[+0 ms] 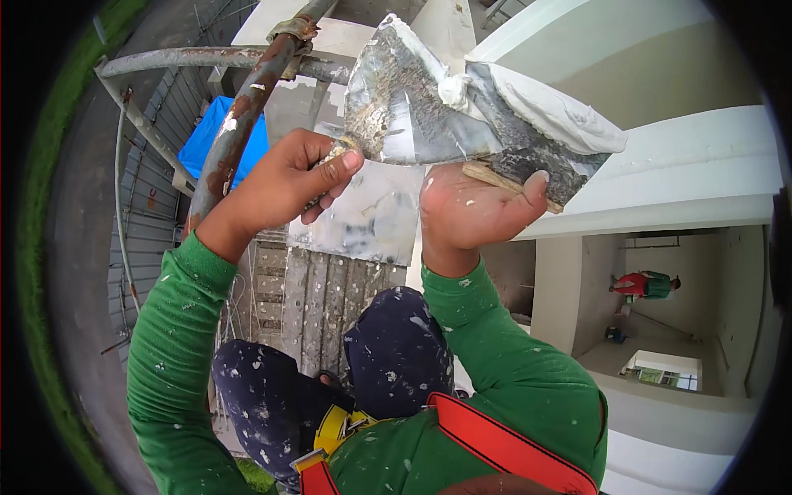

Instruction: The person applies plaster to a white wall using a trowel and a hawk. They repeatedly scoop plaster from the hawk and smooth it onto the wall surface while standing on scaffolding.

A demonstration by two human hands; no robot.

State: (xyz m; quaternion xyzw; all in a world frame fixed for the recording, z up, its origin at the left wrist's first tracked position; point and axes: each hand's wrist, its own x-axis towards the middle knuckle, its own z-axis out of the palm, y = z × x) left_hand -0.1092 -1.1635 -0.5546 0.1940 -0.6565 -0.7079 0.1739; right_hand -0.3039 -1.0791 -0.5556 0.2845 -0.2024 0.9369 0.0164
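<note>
My left hand [309, 177] is closed, thumb and fingers pinching the crusted edge of a wide, grey, putty-smeared spreader blade [417, 120]. White putty lines the blade's upper right edge. My right hand [478, 202] is closed around the underside of a second grey, putty-caked spreader [540, 157], which has a wooden strip [495, 177] along its near edge. A thick roll of white putty [553, 111] lies along its far edge. The two spreaders meet or overlap near a lump of putty [456, 92].
A rusty scaffold pole [239, 115] rises at left, joined to a curved rail [177, 59]. Below me lie a spattered metal platform [322, 305] and a pale board [363, 214]. A white ledge [685, 165] runs along the right. Another person [648, 285] is in a room beyond.
</note>
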